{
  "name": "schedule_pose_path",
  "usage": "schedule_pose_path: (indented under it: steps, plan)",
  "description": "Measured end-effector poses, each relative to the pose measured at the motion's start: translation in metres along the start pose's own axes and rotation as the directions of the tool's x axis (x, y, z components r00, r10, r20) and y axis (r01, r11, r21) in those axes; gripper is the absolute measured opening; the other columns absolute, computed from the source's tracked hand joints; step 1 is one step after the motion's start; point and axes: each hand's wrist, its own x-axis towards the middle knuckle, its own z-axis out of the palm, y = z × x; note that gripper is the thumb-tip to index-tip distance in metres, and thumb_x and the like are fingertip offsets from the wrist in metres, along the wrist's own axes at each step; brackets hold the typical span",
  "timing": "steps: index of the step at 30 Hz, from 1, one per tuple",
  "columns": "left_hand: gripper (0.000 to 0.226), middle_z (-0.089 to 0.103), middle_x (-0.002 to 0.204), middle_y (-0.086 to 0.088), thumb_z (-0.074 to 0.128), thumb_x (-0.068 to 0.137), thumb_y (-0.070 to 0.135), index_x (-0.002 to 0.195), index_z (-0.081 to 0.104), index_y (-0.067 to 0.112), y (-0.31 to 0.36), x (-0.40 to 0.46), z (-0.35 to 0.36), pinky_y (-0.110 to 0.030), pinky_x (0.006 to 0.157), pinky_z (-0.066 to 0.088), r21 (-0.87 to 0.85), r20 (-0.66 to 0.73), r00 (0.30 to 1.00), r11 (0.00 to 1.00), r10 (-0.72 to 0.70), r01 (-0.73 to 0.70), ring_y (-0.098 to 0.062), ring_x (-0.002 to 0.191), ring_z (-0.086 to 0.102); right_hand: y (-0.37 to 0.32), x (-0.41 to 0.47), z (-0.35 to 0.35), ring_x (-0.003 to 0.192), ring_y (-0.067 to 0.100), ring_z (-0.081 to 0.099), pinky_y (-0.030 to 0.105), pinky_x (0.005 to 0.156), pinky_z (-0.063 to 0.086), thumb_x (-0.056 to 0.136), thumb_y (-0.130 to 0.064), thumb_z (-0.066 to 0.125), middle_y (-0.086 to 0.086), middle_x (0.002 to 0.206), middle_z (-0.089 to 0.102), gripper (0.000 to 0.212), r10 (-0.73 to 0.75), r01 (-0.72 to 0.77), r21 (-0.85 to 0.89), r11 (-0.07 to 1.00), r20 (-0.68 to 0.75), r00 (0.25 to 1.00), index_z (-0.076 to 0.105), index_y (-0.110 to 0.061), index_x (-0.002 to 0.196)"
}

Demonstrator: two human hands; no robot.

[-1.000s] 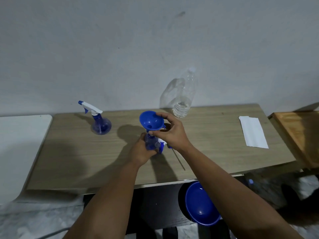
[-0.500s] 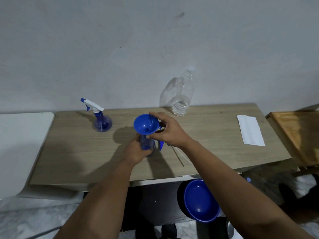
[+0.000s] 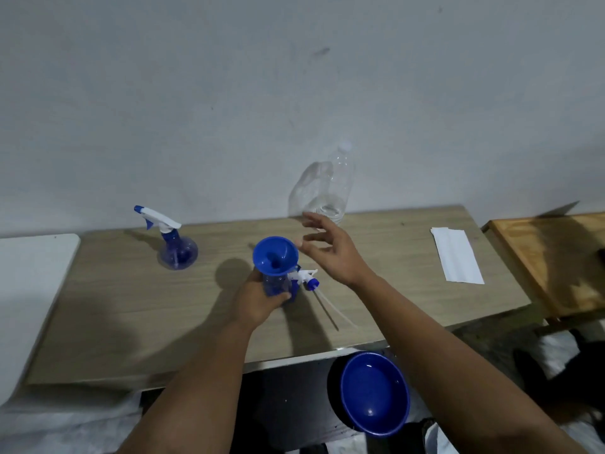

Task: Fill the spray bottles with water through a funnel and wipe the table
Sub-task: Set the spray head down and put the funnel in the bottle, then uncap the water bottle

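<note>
Five fingers (image 3: 314, 239) of the right hand (image 3: 330, 253) are spread and relaxed, clear of everything, hovering just right of the blue funnel (image 3: 274, 255) and reaching toward the clear plastic bottle (image 3: 334, 191) by the wall. Half a second ago that hand pinched the funnel's rim; it has since let go and lifted away. The left hand (image 3: 258, 299) grips the open spray bottle (image 3: 276, 285), its fingers curled round the body, steadying it upright on the tabletop (image 3: 131, 316), as it did before. The funnel sits in that bottle's neck, mouth up.

Just right of the held bottle lies the removed spray head (image 3: 306, 278), white with a blue collar, its thin dip tube (image 3: 330, 308) trailing toward the near edge. A second spray bottle (image 3: 176, 249), trigger head fitted, stands well apart to the left. The clear bottle stands at the back with a little water in its base. A folded white cloth (image 3: 456, 257) lies flat at the right end. Below the tabletop's near edge sits a blue bowl (image 3: 375, 393).

No brand, label or writing can be read on any of these.
</note>
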Motion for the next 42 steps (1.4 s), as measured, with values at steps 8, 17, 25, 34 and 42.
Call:
schedule_pose_path:
  steps: [8,17,25,34,42]
  plan:
    - [0.061,0.068,0.1,0.003,0.088,0.07,0.007,0.122,0.056,0.016,0.007,0.0,-0.019,-0.01,0.064,0.05,0.095,0.141,0.989,0.995,-0.042,0.029,0.003,0.08,0.067,-0.026,0.07,-0.055,0.114,0.013,0.06,0.038,0.101,0.053,0.093,-0.032,0.071,-0.003,0.124,0.063,0.041,-0.044,-0.036,-0.134,0.99,-0.547,0.836,0.06,-0.024,0.132]
    - [0.047,0.06,0.133,0.0,0.054,0.09,0.015,0.136,0.049,0.025,0.071,0.035,-0.079,-0.043,0.097,0.05,0.226,-0.407,0.913,0.972,0.029,0.07,-0.025,0.11,0.062,-0.045,0.134,-0.073,0.128,0.028,0.057,0.044,0.103,0.049,0.092,-0.052,0.07,0.007,0.142,0.056,0.063,0.04,-0.184,-0.387,0.903,-0.352,0.935,0.051,-0.024,0.145]
    - [0.062,0.051,0.14,0.004,0.067,0.086,0.036,0.143,0.044,0.029,0.182,0.049,-0.022,-0.035,0.098,0.045,0.288,-0.224,0.923,0.926,0.312,-0.243,-0.016,0.126,0.05,-0.023,0.076,-0.088,0.113,0.017,0.065,0.042,0.096,0.054,0.093,-0.043,0.073,-0.006,0.112,0.071,0.032,-0.032,-0.079,-0.212,0.974,-0.475,0.879,0.062,-0.02,0.113]
    - [0.108,0.04,0.155,0.006,0.089,0.066,0.047,0.152,0.024,0.034,0.19,0.032,0.087,-0.04,0.111,0.041,0.089,0.037,0.982,0.978,0.184,-0.187,-0.017,0.139,0.042,-0.016,0.003,-0.118,0.106,0.011,0.07,0.04,0.096,0.058,0.089,-0.044,0.075,-0.008,0.109,0.075,0.035,-0.085,-0.016,-0.283,0.959,-0.339,0.937,0.068,-0.021,0.115]
    - [0.066,0.058,0.129,0.01,0.088,0.07,0.037,0.118,0.043,0.028,0.179,0.012,0.114,-0.032,0.098,0.047,0.049,-0.033,0.977,0.977,0.209,-0.207,-0.009,0.12,0.056,-0.009,-0.022,-0.131,0.084,0.011,0.072,0.034,0.085,0.059,0.076,-0.029,0.091,-0.008,0.083,0.075,0.029,-0.063,0.044,-0.068,0.997,-0.306,0.95,0.067,-0.018,0.088]
